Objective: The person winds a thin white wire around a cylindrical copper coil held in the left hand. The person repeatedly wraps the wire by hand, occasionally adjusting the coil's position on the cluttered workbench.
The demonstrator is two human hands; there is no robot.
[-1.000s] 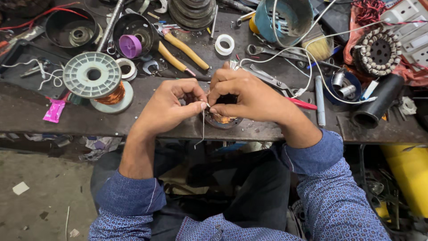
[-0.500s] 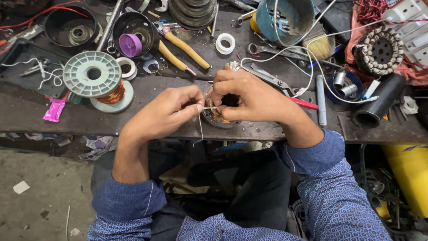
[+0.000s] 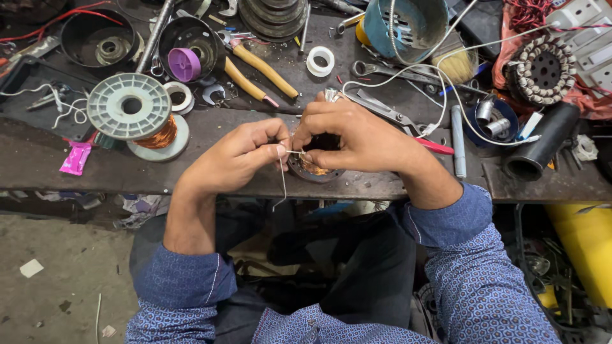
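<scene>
A small round motor stator with copper windings (image 3: 313, 167) lies at the front edge of the dark workbench (image 3: 38, 169). My right hand (image 3: 357, 137) grips it from above and covers most of it. My left hand (image 3: 236, 156) pinches a thin pale sleeve or wire (image 3: 283, 181) just left of the stator; its loose end hangs down over the bench edge. The fingertips of both hands nearly meet at the stator's left rim.
A grey spool of copper wire (image 3: 131, 111) stands left. Yellow-handled pliers (image 3: 258, 67), a purple reel (image 3: 183, 64), a tape ring (image 3: 320, 61), a blue can (image 3: 408, 22), a black tube (image 3: 542, 146) and another wound stator (image 3: 542, 67) crowd the bench. My lap lies below.
My left hand has drawn left and slightly down, away from the right hand, pulling the thin sleeve out from the stator. The right hand has stayed on the stator.
</scene>
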